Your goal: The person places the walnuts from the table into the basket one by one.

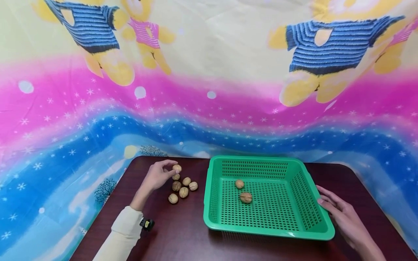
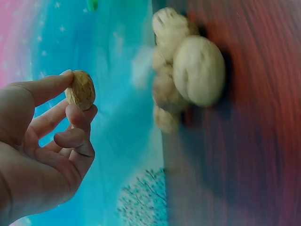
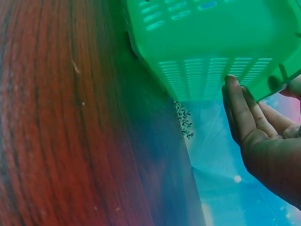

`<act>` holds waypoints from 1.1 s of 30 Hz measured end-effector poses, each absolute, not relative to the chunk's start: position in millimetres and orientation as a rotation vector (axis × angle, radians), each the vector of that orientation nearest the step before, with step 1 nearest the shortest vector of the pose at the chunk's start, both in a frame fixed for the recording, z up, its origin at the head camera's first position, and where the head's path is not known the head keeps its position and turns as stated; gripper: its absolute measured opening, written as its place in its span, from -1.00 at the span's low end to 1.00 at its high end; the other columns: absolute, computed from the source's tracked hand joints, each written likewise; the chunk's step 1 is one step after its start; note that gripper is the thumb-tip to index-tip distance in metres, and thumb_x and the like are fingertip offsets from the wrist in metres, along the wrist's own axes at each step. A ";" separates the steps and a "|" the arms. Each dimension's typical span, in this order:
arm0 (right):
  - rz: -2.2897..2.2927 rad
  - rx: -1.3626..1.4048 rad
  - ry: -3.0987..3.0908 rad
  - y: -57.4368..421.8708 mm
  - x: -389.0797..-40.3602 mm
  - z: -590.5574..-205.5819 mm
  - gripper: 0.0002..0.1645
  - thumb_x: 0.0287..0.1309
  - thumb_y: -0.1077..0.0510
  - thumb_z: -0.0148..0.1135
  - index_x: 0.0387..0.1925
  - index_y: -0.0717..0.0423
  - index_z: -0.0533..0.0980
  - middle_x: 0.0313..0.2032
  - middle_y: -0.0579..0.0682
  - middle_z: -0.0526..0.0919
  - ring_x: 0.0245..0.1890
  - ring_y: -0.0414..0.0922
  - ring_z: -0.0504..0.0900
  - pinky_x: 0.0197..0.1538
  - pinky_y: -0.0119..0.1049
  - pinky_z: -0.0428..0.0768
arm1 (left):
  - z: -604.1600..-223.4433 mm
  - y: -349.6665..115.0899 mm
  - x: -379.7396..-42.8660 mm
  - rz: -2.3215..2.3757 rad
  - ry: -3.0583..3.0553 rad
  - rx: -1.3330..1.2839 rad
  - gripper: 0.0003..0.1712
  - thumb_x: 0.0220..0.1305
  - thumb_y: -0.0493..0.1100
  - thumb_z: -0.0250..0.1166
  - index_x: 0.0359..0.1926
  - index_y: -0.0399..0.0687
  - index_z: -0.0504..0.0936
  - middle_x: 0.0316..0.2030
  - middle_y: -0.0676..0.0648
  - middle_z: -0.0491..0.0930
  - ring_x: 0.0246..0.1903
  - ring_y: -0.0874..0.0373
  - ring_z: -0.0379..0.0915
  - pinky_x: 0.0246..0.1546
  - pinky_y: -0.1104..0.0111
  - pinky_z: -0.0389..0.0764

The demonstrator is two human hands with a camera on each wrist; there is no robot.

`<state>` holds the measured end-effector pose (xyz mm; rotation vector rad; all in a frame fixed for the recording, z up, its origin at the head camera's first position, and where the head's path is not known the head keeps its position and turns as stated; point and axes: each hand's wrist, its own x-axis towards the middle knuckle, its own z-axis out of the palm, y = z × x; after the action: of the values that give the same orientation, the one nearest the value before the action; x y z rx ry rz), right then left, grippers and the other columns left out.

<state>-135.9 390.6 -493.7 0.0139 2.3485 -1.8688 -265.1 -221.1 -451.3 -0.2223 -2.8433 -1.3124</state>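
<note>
Between its thumb and fingertips my left hand (image 1: 158, 176) pinches a walnut (image 2: 81, 90), held just above the table at the left. Close under that hand lies a loose group of several walnuts (image 1: 183, 192). The green plastic basket (image 1: 261, 232) stands right of the group, with a small walnut (image 1: 240, 184) and a larger one (image 1: 246, 198) on its slotted floor. At the basket's right side is my right hand (image 1: 346, 219). Its fingers (image 3: 243, 110) lie nearly straight against the outer wall, and its thumb is at the rim.
The dark wood-grain table (image 1: 183, 232) has rounded far corners. Directly behind it hangs a cloth (image 1: 209, 108) printed with bears and snowflakes. A black band with a small device (image 1: 147, 224) sits at the left wrist.
</note>
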 end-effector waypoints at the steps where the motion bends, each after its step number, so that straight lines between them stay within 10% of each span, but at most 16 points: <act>1: -1.870 0.015 2.348 390.6 -135.9 -493.7 -0.20 0.73 0.00 -0.01 0.76 0.00 -0.06 0.07 -0.58 0.67 0.00 -0.32 0.79 -0.07 -0.18 0.79 | -449.3 -217.2 -264.3 -1.317 -2.840 -0.240 -0.56 0.45 -0.03 0.46 0.28 0.02 0.73 -0.18 -0.20 0.83 -0.43 0.16 0.66 -0.44 0.26 0.50; 33: -1.813 0.061 2.416 388.1 -135.0 -491.0 -0.18 0.71 -0.08 0.01 0.75 0.00 -0.03 0.04 -0.63 0.64 -0.02 -0.35 0.78 -0.08 -0.18 0.79 | -421.3 -76.5 -245.4 -1.387 -2.794 -0.872 -0.62 0.48 -0.04 0.44 0.24 0.07 0.76 -0.15 -0.02 0.74 -0.58 0.27 0.39 -0.50 0.40 0.38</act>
<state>-135.0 388.1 -491.0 0.0613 2.4159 -1.8125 -245.4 -76.5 -421.3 -0.8724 -2.7940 -1.3867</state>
